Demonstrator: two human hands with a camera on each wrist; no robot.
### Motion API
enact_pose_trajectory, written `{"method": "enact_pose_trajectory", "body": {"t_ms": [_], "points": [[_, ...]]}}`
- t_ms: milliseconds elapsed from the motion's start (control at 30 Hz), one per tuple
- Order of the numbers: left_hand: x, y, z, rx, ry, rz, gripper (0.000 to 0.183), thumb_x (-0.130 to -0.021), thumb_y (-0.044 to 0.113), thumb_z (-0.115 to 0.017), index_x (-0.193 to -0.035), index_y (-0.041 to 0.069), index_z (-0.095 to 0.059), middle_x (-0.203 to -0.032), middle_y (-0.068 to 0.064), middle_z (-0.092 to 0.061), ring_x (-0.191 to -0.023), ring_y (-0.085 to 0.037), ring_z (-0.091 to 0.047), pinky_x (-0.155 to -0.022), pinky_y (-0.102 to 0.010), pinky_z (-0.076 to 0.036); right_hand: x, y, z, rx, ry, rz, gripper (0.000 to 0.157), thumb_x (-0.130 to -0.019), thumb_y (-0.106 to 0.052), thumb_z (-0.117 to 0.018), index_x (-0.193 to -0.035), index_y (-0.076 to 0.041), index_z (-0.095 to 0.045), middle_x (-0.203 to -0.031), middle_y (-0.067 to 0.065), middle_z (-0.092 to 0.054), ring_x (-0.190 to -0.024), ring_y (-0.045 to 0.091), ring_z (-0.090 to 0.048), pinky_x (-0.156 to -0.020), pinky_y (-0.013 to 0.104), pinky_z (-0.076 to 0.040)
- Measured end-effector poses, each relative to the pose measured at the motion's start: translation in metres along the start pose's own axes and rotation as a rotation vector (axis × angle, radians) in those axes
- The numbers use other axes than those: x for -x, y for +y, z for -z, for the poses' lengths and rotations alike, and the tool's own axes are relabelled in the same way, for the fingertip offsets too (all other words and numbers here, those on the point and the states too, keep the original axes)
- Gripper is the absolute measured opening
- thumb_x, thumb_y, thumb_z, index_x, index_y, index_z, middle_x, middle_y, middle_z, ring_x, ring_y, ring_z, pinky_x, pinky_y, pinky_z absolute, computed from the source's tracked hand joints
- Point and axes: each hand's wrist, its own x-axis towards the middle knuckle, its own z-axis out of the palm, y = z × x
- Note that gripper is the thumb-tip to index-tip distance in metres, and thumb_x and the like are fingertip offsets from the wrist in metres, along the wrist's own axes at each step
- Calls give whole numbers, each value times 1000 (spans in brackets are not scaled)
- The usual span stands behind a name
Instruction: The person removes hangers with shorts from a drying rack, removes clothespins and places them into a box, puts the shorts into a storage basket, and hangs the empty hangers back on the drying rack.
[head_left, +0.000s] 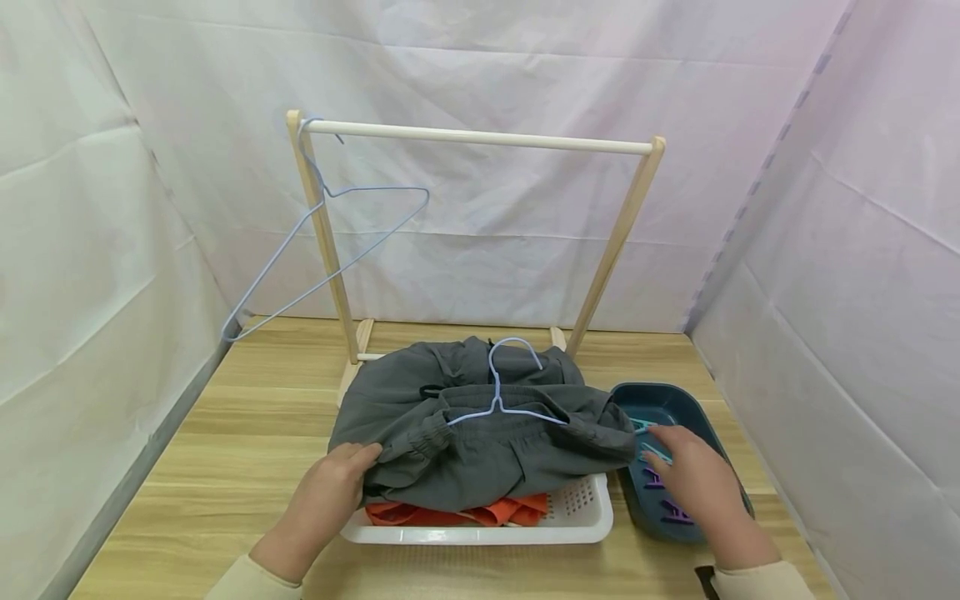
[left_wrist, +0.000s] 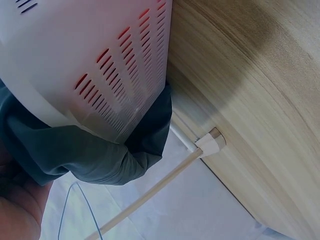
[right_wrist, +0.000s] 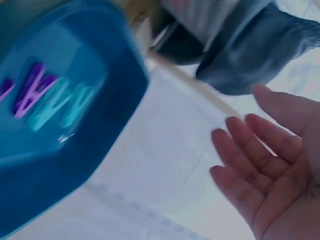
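Note:
Dark grey elastic-waist pants [head_left: 487,467] lie bunched over a white basket [head_left: 480,536]. Inside their waistband sits a light-blue wire hanger [head_left: 496,392], its hook standing above the fabric. At the waistband's left end, my left hand [head_left: 330,483] pinches the cloth; the left wrist view shows this hand [left_wrist: 20,210] against the fabric, its fingertips hidden. My right hand [head_left: 697,475] is over a dark blue tray [head_left: 641,512], beside the right end of the pants. Its fingers are loosely spread with nothing in them in the right wrist view. Teal clothespins [right_wrist: 50,105] and purple clothespins [right_wrist: 34,90] lie in the tray.
Behind the basket stands a wooden rack with a white rail [head_left: 480,137]. An empty blue hanger [head_left: 322,196] hangs at the rail's left end. Orange cloth [head_left: 510,510] shows in the basket under the pants. White fabric walls [head_left: 862,250] enclose the wooden table [head_left: 195,450].

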Motion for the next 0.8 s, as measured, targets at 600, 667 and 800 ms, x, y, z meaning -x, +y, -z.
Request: {"method": "enact_pose_trajectory", "body": {"t_ms": [600,667,800], "points": [[3,2,3,30,-11,45,40,-61,-21,-73,-93,2,-68,-81,-6,-67,-75,-20,-64,-63,-31,-56,-10,-53,-9,-179,101,204,47,-83,-20,-75,-125,-4,-62,-125,18,-60,-119,39,-54,-94,55,-47],[3,3,3,32,-12,49,40,-61,-21,-73,-93,3,-68,-81,-5,-66,-75,-19,-64,-63,-30,-56,-12,-55,-11,-181,92,211,46,-83,-20,-75,-125,-5,-62,-124,16,-61,-118,38,-55,-93,54,-47],[3,4,3,31,-15,54,41,-60,-20,-75,-93,4,-68,-81,-4,-66,-75,-19,-64,-63,-29,-56,-15,-61,-14,-186,81,225,46,-84,-21,-75,-125,-6,-63,-123,13,-62,-117,36,-57,-92,52,-48]]}}
